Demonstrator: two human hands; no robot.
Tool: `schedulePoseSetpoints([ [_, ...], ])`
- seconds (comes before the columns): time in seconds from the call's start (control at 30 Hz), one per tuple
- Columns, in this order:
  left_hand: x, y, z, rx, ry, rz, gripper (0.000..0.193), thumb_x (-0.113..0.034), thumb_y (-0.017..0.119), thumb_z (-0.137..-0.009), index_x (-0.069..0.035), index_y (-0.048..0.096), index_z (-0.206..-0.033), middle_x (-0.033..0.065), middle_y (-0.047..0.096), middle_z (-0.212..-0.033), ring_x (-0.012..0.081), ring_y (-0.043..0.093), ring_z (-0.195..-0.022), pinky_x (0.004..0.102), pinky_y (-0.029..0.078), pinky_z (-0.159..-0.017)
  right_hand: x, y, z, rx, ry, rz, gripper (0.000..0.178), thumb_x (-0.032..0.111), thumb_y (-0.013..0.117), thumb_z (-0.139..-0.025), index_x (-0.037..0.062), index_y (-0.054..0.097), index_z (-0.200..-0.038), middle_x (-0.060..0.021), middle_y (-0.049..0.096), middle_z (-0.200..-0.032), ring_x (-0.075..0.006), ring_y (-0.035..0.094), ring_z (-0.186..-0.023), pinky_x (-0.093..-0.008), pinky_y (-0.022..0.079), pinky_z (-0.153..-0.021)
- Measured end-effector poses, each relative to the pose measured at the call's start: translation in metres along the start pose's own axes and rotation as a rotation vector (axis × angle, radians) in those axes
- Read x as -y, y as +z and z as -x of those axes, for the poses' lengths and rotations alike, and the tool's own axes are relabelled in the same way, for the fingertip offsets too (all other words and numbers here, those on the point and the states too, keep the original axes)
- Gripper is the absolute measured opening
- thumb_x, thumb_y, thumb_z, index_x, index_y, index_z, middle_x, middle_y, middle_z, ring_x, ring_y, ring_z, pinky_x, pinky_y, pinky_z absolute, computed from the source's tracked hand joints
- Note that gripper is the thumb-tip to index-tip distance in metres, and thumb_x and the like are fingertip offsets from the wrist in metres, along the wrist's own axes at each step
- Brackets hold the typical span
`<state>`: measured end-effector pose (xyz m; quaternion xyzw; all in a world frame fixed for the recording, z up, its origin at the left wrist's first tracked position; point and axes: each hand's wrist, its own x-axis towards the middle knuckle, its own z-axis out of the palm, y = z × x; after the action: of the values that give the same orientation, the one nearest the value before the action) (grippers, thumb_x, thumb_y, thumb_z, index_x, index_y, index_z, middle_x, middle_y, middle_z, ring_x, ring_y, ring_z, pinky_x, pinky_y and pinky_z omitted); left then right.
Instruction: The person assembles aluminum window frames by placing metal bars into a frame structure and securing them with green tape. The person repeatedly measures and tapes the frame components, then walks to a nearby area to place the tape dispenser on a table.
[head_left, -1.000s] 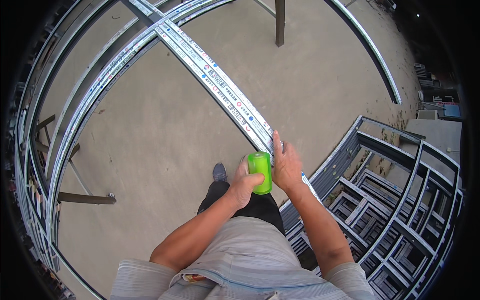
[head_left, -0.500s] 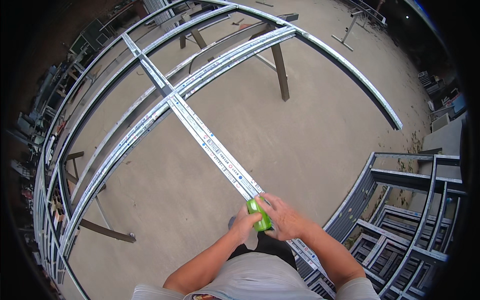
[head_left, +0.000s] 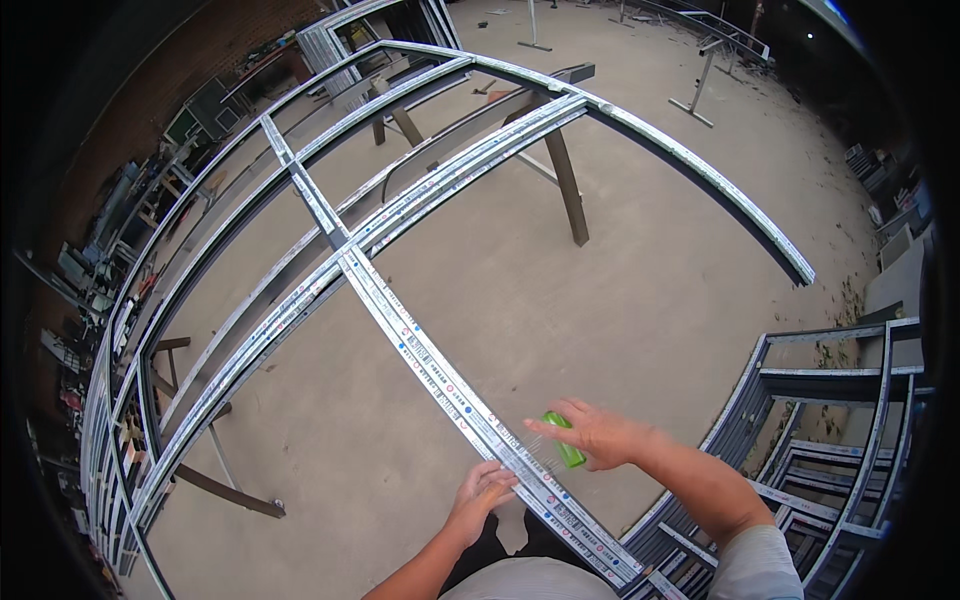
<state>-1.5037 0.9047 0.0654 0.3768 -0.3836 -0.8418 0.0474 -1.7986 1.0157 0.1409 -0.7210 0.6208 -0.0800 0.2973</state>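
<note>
A long metal frame bar, covered in printed pale film, slants from the large window-like frame down past my waist. Against its left edge rests my left hand, fingers bent and pressed together. Anything between those fingers is too small or hidden to make out. On the bar's other side, my right hand is raised and grips a bright green block-shaped object, partly covered by the fingers. Thin pale streaks show between this object and the bar; what they are I cannot tell.
Brown legs support the big frame above the concrete floor. Stacked frames stand close on my right. Metal stands are farther back, and mixed goods line the left wall.
My hands, both around the green object before, have parted. My right hand has carried it right, while my left hand has moved down and left onto the bar's edge. The view has shifted slightly.
</note>
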Motion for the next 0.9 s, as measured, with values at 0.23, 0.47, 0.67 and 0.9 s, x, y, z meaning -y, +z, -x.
schedulePoseSetpoints([
  [0.23, 0.064, -0.049, -0.021, -0.337, -0.026, 0.256, 0.03, -0.011, 0.059, -0.1, 0.0, 0.056, -0.128, 0.0176, 0.07, -0.115, 0.0271, 0.069, -0.105, 0.0439, 0.06, -0.092, -0.055, 0.129, -0.026, 0.069, 0.168, -0.229, 0.122, 0.017, 0.085, -0.079, 0.0144, 0.006, -0.171, -0.0243, 0.039, -0.158, -0.0425, 0.04, -0.147, -0.0456, 0.041, -0.121],
  [0.47, 0.1, -0.063, -0.068, -0.213, -0.342, 0.027, 0.047, -0.019, 0.066, -0.101, -0.001, 0.051, -0.142, 0.0128, 0.065, -0.131, 0.0268, 0.062, -0.125, 0.0476, 0.053, -0.106, -0.068, 0.206, -0.072, -0.072, -0.036, -0.521, 0.086, 0.034, 0.067, -0.098, 0.0067, 0.022, -0.166, -0.0232, 0.039, -0.16, -0.042, 0.04, -0.148, -0.0451, 0.035, -0.125],
  [0.67, 0.112, -0.039, -0.1, -0.092, -0.378, -0.088, 0.045, -0.024, 0.072, -0.1, 0.002, 0.062, -0.135, 0.0086, 0.071, -0.121, 0.0181, 0.067, -0.106, 0.0354, 0.055, -0.093, -0.053, 0.185, -0.08, 0.062, 0.031, -0.689, 0.086, 0.044, 0.07, -0.097, 0.0104, 0.029, -0.165, -0.0203, 0.043, -0.158, -0.0377, 0.043, -0.146, -0.0438, 0.038, -0.121],
  [0.9, 0.166, -0.058, -0.125, -0.252, -0.299, -0.204, 0.045, -0.025, 0.064, -0.105, 0.005, 0.062, -0.138, 0.0132, 0.072, -0.127, 0.0212, 0.069, -0.109, 0.0353, 0.054, -0.095, -0.05, 0.185, -0.083, 0.083, 0.095, -0.794, 0.098, 0.052, 0.074, -0.092, 0.0096, 0.027, -0.166, -0.0197, 0.041, -0.161, -0.0367, 0.044, -0.147, -0.0436, 0.038, -0.122],
])
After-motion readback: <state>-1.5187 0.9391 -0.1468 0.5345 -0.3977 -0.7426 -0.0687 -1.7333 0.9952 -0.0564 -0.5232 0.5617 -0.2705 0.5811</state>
